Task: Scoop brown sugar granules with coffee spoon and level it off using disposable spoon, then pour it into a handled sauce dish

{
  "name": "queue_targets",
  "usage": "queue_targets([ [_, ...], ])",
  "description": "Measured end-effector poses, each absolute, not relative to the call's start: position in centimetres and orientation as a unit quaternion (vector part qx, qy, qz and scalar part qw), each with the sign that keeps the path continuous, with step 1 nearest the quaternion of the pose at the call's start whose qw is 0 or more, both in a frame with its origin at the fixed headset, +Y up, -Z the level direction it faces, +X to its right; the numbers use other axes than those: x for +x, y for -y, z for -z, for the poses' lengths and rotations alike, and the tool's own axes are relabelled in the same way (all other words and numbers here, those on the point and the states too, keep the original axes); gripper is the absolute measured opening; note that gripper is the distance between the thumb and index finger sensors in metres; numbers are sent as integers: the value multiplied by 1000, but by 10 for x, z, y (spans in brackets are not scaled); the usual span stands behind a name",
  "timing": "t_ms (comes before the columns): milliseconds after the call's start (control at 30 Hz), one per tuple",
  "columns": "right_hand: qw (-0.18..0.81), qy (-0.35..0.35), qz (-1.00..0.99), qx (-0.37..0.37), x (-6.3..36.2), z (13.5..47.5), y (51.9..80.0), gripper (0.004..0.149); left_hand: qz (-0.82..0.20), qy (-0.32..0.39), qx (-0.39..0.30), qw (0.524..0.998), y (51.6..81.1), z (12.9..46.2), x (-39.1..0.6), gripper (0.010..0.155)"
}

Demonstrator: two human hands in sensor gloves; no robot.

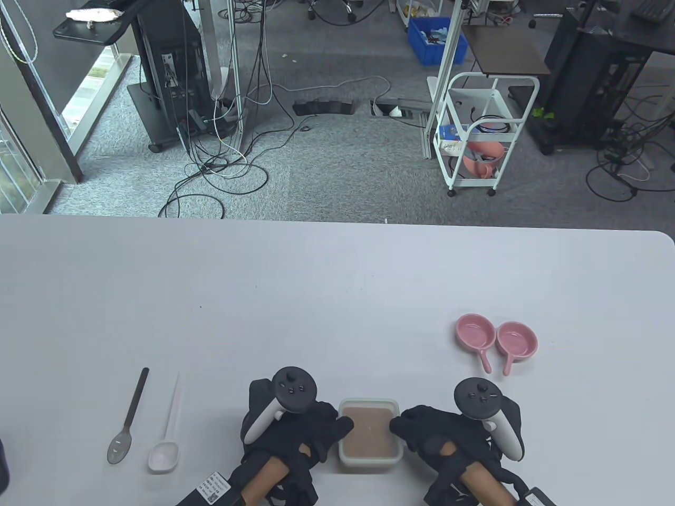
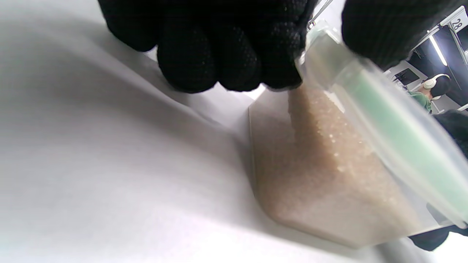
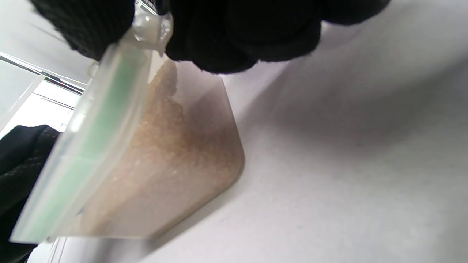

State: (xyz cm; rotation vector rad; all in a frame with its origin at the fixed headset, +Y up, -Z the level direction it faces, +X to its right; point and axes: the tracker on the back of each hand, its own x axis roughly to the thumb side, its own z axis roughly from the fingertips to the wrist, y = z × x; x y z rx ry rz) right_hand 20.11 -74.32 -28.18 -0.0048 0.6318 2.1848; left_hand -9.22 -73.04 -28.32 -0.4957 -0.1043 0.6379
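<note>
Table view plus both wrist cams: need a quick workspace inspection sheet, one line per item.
Surface: white table, no spills seen.
Job's things: sugar container at the near edge, full of brown granules, lid on or off unclear; dark coffee spoon and white disposable spoon lie side by side at near left, untouched; two pink handled sauce dishes at right, both empty.
Clutter: nothing seen on the table.
Grippers: left hand and right hand grip the container at its rim on opposite sides.
Cables: loose cables on the floor beyond the table.
Surroundings: white cart, blue bin, equipment racks.

Left hand (image 1: 295, 429), right hand (image 1: 448, 432): black knit gloves, black-and-white controller-like trackers strapped on backs, labelled wrist units.
</note>
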Motion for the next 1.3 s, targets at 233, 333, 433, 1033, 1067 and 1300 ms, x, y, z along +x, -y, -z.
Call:
queue_targets([
  [233,391,-219,-894,-3,200,279,737,52,-303,46,-222,926,730,280,-94,57],
  [333,375,-222,-900,6,200,280,733,52,-302,46,-211,929,729,279,-94,59],
  [433,379,-230,-897,15,202,281,733,53,-289,57,-193,936,724,277,-96,65],
  [1033,343,-217,-902,149,222,288,703,86,-125,279,-133,943,712,260,-51,119],
  [1067,339,-219,-902,155,222,288,703,87,-124,277,-132,944,713,260,-51,118],
  [1300,298,-236,-905,190,215,287,703,93,-130,277,-128,943,714,260,-50,114],
])
